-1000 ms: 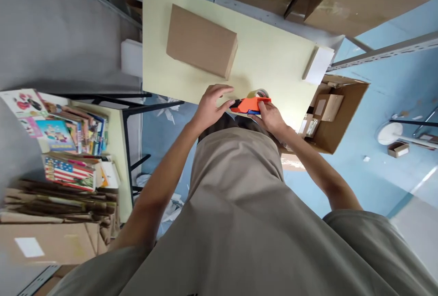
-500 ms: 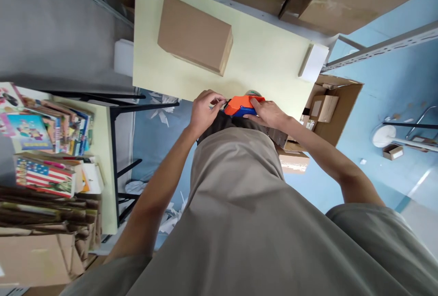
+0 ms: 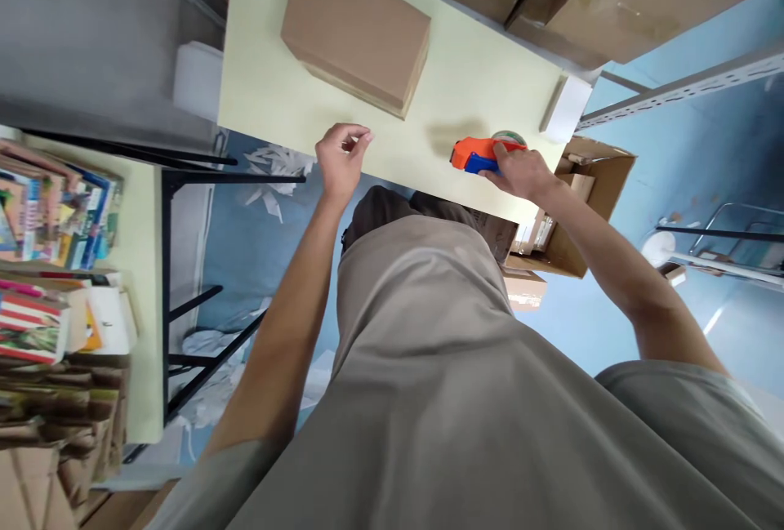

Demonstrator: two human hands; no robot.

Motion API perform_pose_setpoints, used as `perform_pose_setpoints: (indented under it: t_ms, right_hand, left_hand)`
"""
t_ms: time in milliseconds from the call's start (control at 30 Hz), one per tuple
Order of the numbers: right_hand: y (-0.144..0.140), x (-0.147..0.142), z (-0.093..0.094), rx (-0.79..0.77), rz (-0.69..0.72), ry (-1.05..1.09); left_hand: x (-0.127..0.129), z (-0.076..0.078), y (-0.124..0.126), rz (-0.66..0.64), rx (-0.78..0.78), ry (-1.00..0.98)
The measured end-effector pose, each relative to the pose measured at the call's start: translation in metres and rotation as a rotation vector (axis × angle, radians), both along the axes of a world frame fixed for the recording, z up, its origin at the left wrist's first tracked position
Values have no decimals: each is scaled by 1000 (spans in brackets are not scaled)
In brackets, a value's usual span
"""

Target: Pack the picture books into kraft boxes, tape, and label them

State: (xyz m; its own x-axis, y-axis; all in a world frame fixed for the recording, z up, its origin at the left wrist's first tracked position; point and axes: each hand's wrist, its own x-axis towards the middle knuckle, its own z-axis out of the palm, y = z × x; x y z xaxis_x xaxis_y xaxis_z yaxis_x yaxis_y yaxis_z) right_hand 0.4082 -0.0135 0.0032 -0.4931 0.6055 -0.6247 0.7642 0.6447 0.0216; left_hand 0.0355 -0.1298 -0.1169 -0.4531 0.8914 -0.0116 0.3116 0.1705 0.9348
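Note:
An orange and blue tape dispenser [image 3: 474, 153], with a roll of tape at its far side, is gripped in my right hand [image 3: 519, 171] over the right part of the pale yellow table [image 3: 263, 105]. My left hand [image 3: 343, 156] hovers by the table's near edge, thumb and fingertips pinched together. Whether anything is in that pinch is too small to make out. Beyond my left hand a closed brown cardboard box [image 3: 358, 24] rests on the table, touched by neither hand.
A white box [image 3: 564, 109] lies at the table's right end. Large cartons [image 3: 612, 3] stand along the back. An open carton [image 3: 603, 211] is on the floor at right. Left of me, a second table [image 3: 144, 285] bears books and folded cardboard, with a black frame beside it.
My hands have moved apart: the right has carried the tape dispenser rightward over the table, and the left has gone left and farther forward. The camera view has shifted a little.

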Motion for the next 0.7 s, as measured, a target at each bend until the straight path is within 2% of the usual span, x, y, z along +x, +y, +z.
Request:
perform_pose_setpoints:
  t_ms: [100, 200, 500, 700]
  right_hand:
    - [4, -10, -13, 28, -42, -1]
    - [6, -16, -24, 46, -78, 1]
    - [9, -27, -38, 28, -146, -36]
    - [15, -31, -36, 7, -181, -33]
  left_hand:
    - [7, -20, 14, 58, 17, -55]
    - [6, -30, 27, 82, 30, -108]
    - [2, -35, 57, 73, 48, -179]
    - [9, -37, 65, 104, 54, -193]
